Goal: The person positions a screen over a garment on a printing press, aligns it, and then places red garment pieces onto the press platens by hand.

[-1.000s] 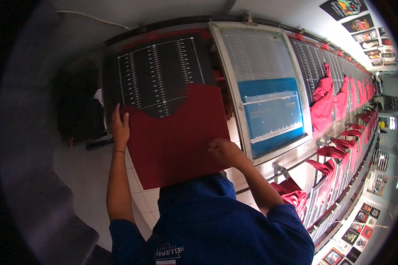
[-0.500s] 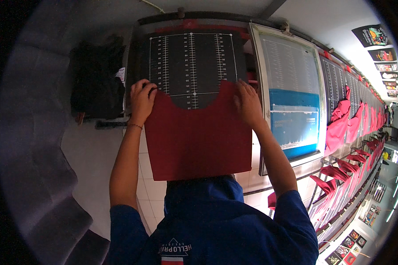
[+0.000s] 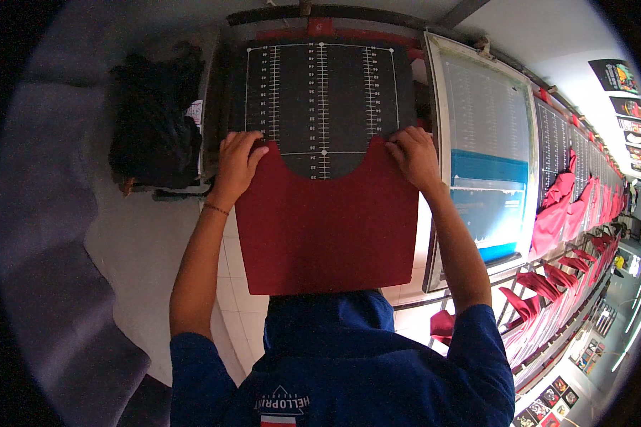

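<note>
A dark red fabric panel (image 3: 327,235) with a scooped neckline lies over the lower part of a black printing board (image 3: 299,92) marked with white ruler lines. Its bottom edge hangs at the board's near end, close to my body. My left hand (image 3: 238,165) pinches the panel's upper left corner between thumb and fingers. At the upper right corner, my right hand (image 3: 417,160) grips the cloth with curled fingers. The neckline dips between both hands, leaving the centre ruler line showing above it.
Right beside the board stands a framed printing screen (image 3: 488,164) with a blue lower area. Beyond it runs a long row of boards with red fabric pieces (image 3: 554,206). A heap of black cloth (image 3: 153,117) sits to the left.
My right hand has gone from lying nearly flat along the panel's edge to curled fingers at its corner. My left thumb has come inward over the cloth. The view has shifted slightly.
</note>
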`<state>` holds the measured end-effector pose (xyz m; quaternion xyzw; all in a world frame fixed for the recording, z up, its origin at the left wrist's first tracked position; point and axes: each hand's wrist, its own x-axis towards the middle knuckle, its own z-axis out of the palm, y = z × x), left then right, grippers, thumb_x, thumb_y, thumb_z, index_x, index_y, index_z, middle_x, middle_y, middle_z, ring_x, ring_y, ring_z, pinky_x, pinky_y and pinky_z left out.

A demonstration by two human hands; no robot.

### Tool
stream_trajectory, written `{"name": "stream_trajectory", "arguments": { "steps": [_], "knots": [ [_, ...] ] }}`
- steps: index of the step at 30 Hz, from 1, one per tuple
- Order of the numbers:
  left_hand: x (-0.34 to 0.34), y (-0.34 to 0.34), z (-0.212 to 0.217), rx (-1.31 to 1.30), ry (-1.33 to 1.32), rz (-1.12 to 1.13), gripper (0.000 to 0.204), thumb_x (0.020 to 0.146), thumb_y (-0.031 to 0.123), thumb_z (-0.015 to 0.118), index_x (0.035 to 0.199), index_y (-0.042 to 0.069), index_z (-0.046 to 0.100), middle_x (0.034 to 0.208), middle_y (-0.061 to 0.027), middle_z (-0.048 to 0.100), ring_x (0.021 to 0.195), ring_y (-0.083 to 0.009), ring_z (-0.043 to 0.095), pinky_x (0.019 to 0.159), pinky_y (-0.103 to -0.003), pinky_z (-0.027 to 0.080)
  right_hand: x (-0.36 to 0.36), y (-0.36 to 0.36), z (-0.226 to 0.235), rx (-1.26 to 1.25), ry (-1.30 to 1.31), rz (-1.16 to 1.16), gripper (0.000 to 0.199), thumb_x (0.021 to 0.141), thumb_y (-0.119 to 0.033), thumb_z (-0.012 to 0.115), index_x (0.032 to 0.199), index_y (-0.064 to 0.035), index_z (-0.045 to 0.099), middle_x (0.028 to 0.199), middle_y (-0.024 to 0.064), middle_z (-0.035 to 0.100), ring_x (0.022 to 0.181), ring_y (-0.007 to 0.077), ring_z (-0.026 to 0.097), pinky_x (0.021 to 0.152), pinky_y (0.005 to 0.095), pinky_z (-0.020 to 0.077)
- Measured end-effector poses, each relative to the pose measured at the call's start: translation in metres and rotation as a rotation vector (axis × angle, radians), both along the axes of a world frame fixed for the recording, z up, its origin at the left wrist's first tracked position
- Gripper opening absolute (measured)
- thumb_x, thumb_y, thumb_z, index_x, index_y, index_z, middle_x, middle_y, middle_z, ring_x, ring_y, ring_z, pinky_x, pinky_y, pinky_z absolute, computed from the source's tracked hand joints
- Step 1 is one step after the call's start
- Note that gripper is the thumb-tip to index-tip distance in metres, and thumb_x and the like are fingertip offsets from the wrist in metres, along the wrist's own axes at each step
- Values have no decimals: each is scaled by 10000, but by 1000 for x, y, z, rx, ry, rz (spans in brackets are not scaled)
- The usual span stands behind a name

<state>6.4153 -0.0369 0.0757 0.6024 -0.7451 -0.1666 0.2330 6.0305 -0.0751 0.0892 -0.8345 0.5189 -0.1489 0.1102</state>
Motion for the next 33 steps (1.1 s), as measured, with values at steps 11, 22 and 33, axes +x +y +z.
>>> {"name": "stream_trajectory", "arguments": {
  "steps": [11, 22, 33],
  "knots": [
    [18, 5, -11, 18, 79, 88, 178, 947, 178, 593, 989, 11, 638, 952, -161, 675, 880, -308, 661, 758, -399, 523, -7, 1, -13, 9, -188, -42, 121, 863, -134, 673, 913, -41, 614, 835, 137, 610, 769, 350, 613, 674, 457, 476],
    [27, -54, 6, 149, -52, 14, 221, 943, 241, 603, 986, 24, 593, 930, -179, 665, 867, -395, 642, 743, -438, 504, -2, -40, -16, -17, -98, -41, 128, 906, -159, 649, 923, -32, 654, 870, 134, 672, 752, 314, 671, 644, 384, 525],
    [24, -60, -4, 19, -200, 16, 223, 915, 219, 624, 988, 8, 613, 955, -184, 661, 888, -387, 627, 780, -444, 492, 1, -50, -28, -65, -59, -35, 148, 894, -240, 648, 891, -93, 629, 792, 91, 624, 701, 317, 639, 608, 420, 505]
  ]
}}
